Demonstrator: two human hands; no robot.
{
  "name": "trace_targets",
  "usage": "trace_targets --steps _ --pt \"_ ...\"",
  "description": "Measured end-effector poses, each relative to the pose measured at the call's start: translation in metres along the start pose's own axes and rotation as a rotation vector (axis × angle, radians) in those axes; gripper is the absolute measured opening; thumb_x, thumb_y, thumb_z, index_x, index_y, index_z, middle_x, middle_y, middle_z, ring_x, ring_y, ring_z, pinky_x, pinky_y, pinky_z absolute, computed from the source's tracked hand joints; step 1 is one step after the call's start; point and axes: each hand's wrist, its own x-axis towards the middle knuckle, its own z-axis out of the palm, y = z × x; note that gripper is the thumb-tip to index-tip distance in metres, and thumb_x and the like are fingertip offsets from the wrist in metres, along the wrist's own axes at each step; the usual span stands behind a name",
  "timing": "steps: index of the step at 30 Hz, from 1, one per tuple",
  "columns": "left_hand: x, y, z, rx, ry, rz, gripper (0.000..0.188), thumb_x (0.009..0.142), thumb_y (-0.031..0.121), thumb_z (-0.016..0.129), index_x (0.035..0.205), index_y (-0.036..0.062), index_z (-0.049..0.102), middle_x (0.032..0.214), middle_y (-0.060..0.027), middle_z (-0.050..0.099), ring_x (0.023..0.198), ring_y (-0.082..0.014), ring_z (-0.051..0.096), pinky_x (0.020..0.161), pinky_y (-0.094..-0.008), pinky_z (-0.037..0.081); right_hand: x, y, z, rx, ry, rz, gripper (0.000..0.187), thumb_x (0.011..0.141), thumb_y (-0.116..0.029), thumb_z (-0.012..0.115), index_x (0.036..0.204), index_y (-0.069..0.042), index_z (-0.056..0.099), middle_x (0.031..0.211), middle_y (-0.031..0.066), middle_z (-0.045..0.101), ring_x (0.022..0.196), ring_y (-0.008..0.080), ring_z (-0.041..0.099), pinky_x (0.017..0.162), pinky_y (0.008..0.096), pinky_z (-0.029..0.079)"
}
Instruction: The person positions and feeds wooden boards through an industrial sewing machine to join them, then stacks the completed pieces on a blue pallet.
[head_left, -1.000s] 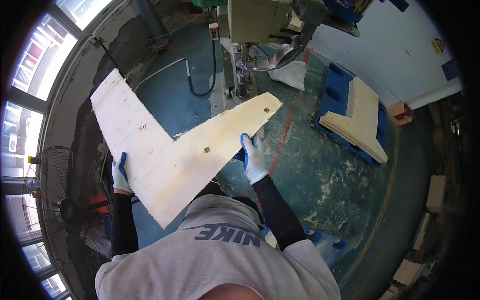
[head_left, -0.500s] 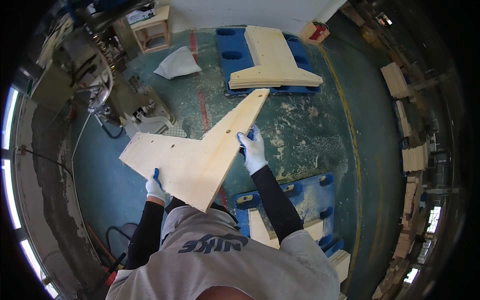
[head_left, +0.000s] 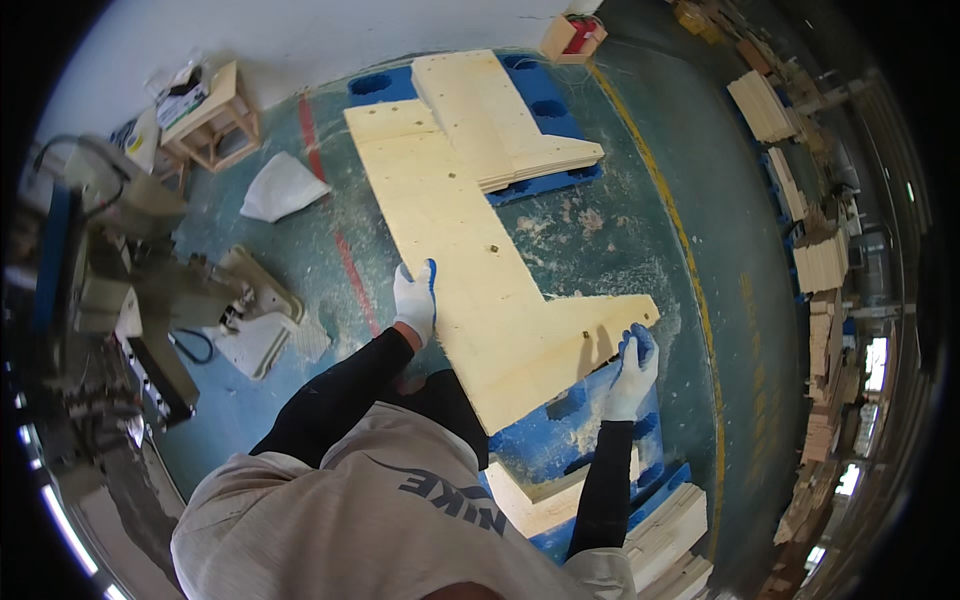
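Between my hands is a pale plywood panel (head_left: 470, 290), wide and roughly L-shaped, with small metal fittings set in dark holes. My left hand (head_left: 417, 300), in a white and blue work glove, grips its left edge, thumb on top and the other fingers hidden beneath. My right hand (head_left: 632, 375), gloved alike, is closed at the edge of the narrow arm near its tip. The panel's far end overlaps, in view, a stack of similar plywood panels (head_left: 480, 100) on a blue pallet (head_left: 545, 188); whether they touch I cannot tell.
Left stands a machine (head_left: 150, 290) with a metal base. A white sack (head_left: 283, 188) lies on the green floor near a wooden stool (head_left: 215, 118). Below my right arm is another blue pallet (head_left: 535, 440) with wooden pieces. More stacked boards (head_left: 760, 105) line the right side.
The panel has turned clockwise, and its far end now reaches over the far stack. My right hand has shifted toward the narrow tip; the machine appears farther left as my view turned.
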Motion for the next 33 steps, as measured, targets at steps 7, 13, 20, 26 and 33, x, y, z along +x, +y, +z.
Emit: trace_targets --steps 7,13,20,26,33 --pt "0.092 0.012 0.209 0.028 -0.321 0.099 0.035 0.099 0.016 0.062 0.126 -0.0041 0.053 0.118 -0.0118 0.066 0.106 -0.0159 0.061 0.091 -0.0305 0.050 0.214 0.003 0.087 -0.161 -0.189 -0.075 0.046 0.100 -0.020 0.061 0.136 0.007 0.051 0.134 0.0158 0.058 0.123 0.0231 0.054 0.107 0.0335 0.041" --pt "0.171 0.014 0.325 0.168 -0.430 0.100 0.042 0.099 0.016 0.062 0.134 -0.0046 0.049 0.123 -0.0108 0.063 0.108 -0.0145 0.059 0.094 -0.0290 0.048 0.387 0.034 0.166 -0.096 -0.256 0.033 0.049 0.096 -0.014 0.068 0.136 0.005 0.048 0.129 0.0114 0.060 0.117 0.0172 0.056 0.101 0.0294 0.044" --pt "0.313 -0.004 0.395 0.430 -0.464 0.043 0.054 0.095 0.022 0.068 0.138 -0.0030 0.047 0.128 -0.0136 0.061 0.115 -0.0174 0.058 0.097 -0.0309 0.047 0.546 0.057 0.256 0.130 -0.248 0.074 0.036 0.088 0.003 0.071 0.122 0.008 0.061 0.116 0.0089 0.065 0.102 0.0138 0.062 0.088 0.0259 0.051" --pt "0.416 -0.102 0.362 0.707 -0.526 -0.248 0.067 0.087 0.024 0.075 0.142 -0.0009 0.045 0.134 -0.0204 0.060 0.124 -0.0282 0.058 0.103 -0.0370 0.045 0.675 0.142 0.361 0.066 -0.318 0.159 0.032 0.085 0.005 0.072 0.116 0.006 0.063 0.108 0.0061 0.068 0.091 0.0129 0.063 0.085 0.0263 0.050" --pt "0.533 -0.183 0.391 0.927 -0.209 -0.353 0.061 0.077 0.020 0.074 0.132 0.0034 0.053 0.124 -0.0233 0.064 0.118 -0.0393 0.060 0.099 -0.0425 0.049 0.779 0.297 0.472 -0.086 -0.395 0.337 0.045 0.083 0.006 0.074 0.125 0.008 0.058 0.108 0.0085 0.067 0.092 0.0139 0.064 0.084 0.0266 0.052"
